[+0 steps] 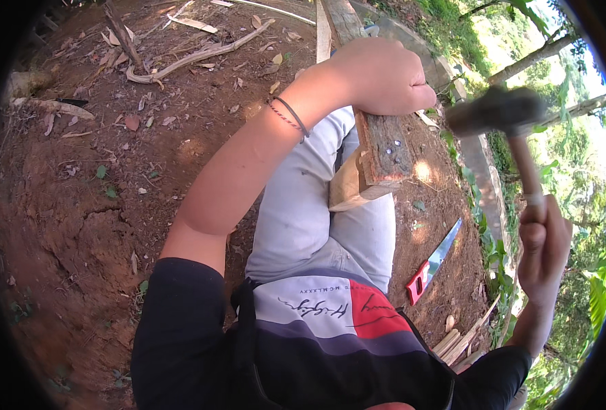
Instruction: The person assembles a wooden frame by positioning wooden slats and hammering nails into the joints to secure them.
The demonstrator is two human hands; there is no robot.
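Observation:
My left hand [385, 78] is closed in a fist over a rough wooden board [383, 137]; what its fingers hold is hidden on the far side. Two shiny metal spots, like nail heads, show near the board's close end. Beneath that end is a paler piece of timber [349, 183], between my legs. Off to the right, my right hand [545, 249] grips a hammer [527, 164] by its wooden handle. The hammer is raised, its dark head up and blurred, apart from the board.
A handsaw [436, 263] with a red handle lies on the dirt right of my legs. Wood strips [463, 339] lie nearer, at lower right. A long curved stick [207, 58] and dry leaves are on the ground at far left. Green plants border the right side.

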